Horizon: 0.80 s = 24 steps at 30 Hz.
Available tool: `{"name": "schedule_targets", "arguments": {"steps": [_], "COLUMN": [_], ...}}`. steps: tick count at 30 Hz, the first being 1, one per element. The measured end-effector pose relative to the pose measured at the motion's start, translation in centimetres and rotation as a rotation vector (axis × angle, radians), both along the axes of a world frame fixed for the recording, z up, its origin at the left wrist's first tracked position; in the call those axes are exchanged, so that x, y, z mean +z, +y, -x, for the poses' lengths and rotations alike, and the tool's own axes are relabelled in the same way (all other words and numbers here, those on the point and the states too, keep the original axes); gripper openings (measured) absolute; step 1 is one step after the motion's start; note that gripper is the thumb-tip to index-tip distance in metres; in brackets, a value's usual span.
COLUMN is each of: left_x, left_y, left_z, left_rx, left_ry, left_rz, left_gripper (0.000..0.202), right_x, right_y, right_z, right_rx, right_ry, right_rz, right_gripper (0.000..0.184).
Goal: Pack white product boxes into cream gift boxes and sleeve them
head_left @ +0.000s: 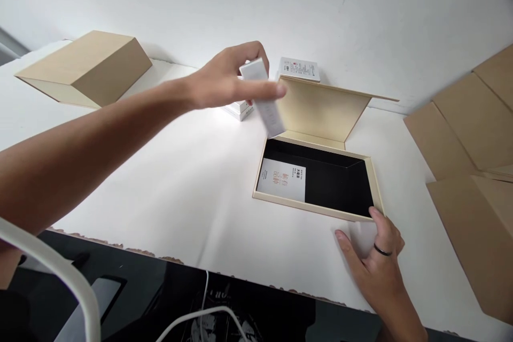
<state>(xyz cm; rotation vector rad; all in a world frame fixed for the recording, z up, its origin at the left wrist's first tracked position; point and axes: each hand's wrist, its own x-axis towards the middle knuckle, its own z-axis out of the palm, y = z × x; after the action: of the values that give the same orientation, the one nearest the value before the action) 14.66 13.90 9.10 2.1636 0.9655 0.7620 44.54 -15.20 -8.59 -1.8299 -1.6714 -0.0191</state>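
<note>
My left hand (240, 77) is closed around a small white box (269, 112), slightly blurred, above the near-left part of a raised lid. Below it, a cream gift box (316, 210) with a black lining lies open, its lid (324, 112) standing up at the back. A white printed box (280, 179) sits in the left end of the gift box; bare black lining fills the rest. My right hand (377, 256) is at the gift box's near-right corner, with a plain white box-like piece (364, 236) between thumb and fingers, partly hidden by the hand.
White boxes (298, 68) stand behind the lid, and more white boxes (240, 110) are behind my left hand. A closed tan box (92, 67) stands at the far left. Tan boxes (473, 117) lie at the right. White cables (206, 310) hang below the table's ragged front edge.
</note>
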Motion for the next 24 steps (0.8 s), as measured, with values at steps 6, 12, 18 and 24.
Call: {"name": "schedule_targets", "arguments": {"steps": [6,12,18,24], "left_x": [-0.7,-0.8,1.2,1.3], "left_y": [-3.9,-6.5,-7.0,-7.9], "left_z": [-4.2,-6.6,-6.5,-7.1], "left_rx": [-0.07,-0.109,-0.106,-0.147], "left_ry": [0.208,0.772,1.061,1.027], "left_rz": [0.1,-0.079,0.06,-0.304], "left_gripper": [0.071,0.047,0.04,0.028], "right_x": [-0.1,0.2,0.5,0.4], "right_y": [-0.2,-0.2,-0.2,-0.3], "right_z": [0.0,0.2,0.4,0.2], "right_rx": [-0.01,-0.008,0.006,0.011], "right_ry": [-0.021,-0.035,-0.046,-0.012], "right_rz": [-0.004,0.014,0.03,0.07], "right_gripper": [0.073,0.074,0.073,0.074]}}
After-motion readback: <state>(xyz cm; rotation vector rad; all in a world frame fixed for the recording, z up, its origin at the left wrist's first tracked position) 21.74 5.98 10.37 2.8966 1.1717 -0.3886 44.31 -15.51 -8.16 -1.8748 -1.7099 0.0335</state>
